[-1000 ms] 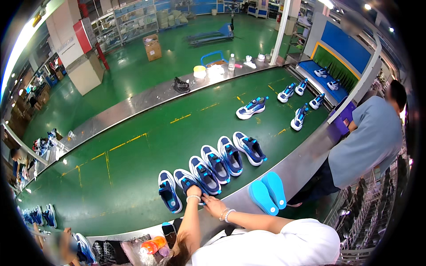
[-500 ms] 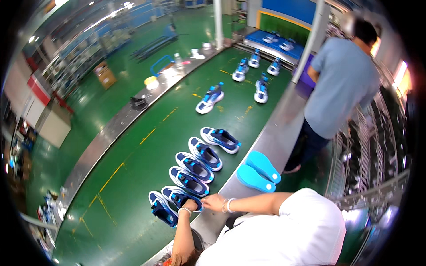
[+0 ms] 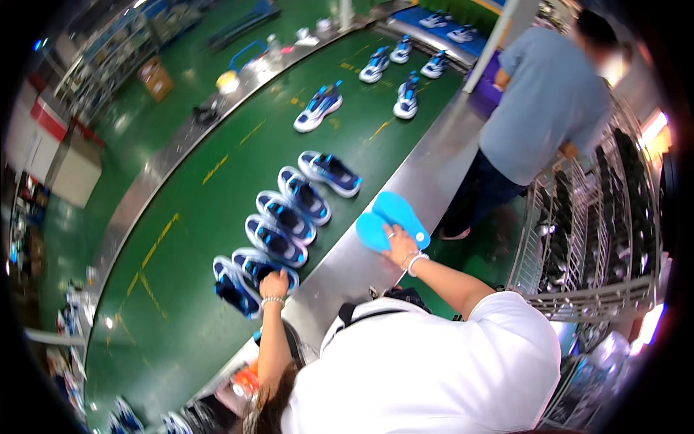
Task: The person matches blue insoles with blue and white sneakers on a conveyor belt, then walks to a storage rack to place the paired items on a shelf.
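My left hand (image 3: 274, 285) is closed on the heel opening of a navy and white sneaker (image 3: 249, 262), its fingertips partly hidden inside the collar. This shoe is second from the near end of a slanting row on the green belt. Beside it, at the near end, lies another sneaker (image 3: 235, 288). My right hand (image 3: 400, 247) is on the heel end of a bright blue insole (image 3: 371, 230), fingers closed over it and covering that end. A second blue insole (image 3: 400, 215) lies against it, its white heel dot showing. Both are at the metal ledge.
Several more sneakers (image 3: 287, 215) continue the row, with others (image 3: 318, 107) farther along the green belt (image 3: 181, 282). The metal ledge (image 3: 426, 163) borders it. A co-worker in a blue-grey shirt (image 3: 549, 101) stands at right, by wire racks (image 3: 578, 246) of dark items.
My right hand has left the shoe and moved right onto the blue insoles. My left hand stays at the sneaker. The view has shifted, so the shoes sit higher and farther left.
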Motion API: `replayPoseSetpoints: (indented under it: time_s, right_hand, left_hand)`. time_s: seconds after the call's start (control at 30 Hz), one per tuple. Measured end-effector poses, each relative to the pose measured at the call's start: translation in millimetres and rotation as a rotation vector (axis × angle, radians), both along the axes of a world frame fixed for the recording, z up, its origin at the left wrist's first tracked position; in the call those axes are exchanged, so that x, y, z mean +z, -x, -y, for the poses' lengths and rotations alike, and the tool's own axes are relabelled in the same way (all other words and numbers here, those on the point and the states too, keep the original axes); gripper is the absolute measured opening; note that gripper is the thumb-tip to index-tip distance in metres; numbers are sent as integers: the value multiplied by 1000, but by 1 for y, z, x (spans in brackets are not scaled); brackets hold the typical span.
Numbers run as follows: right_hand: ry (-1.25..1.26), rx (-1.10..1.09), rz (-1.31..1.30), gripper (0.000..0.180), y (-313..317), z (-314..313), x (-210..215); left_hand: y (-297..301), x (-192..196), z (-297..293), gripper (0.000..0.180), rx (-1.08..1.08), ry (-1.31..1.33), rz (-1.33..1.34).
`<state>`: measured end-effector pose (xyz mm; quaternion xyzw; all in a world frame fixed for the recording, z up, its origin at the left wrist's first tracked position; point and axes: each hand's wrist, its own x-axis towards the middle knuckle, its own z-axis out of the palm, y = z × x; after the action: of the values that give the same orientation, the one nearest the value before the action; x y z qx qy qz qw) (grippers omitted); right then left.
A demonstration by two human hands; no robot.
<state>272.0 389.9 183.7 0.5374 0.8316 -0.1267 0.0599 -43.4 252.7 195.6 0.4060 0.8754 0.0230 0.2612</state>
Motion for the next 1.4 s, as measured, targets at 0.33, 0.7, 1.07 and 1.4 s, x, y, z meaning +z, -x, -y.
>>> replayPoseSetpoints:
  time_s: [0.33, 0.7, 1.07, 1.4]
  right_hand:
    - [-55, 179, 111, 77, -22, -8, 19]
    - [16, 464, -270, 36, 70, -2, 95]
    - [-181, 1075, 136, 9, 205, 18, 71]
    - [43, 651, -77, 21, 267, 42, -32]
  left_hand:
    - [-1, -6, 37, 33, 178, -586, -393]
    - [34, -51, -48, 45, 440, -846, 125]
    - [9, -9, -33, 34, 378, -486, -21]
    - [13, -36, -8, 35, 255, -793, 72]
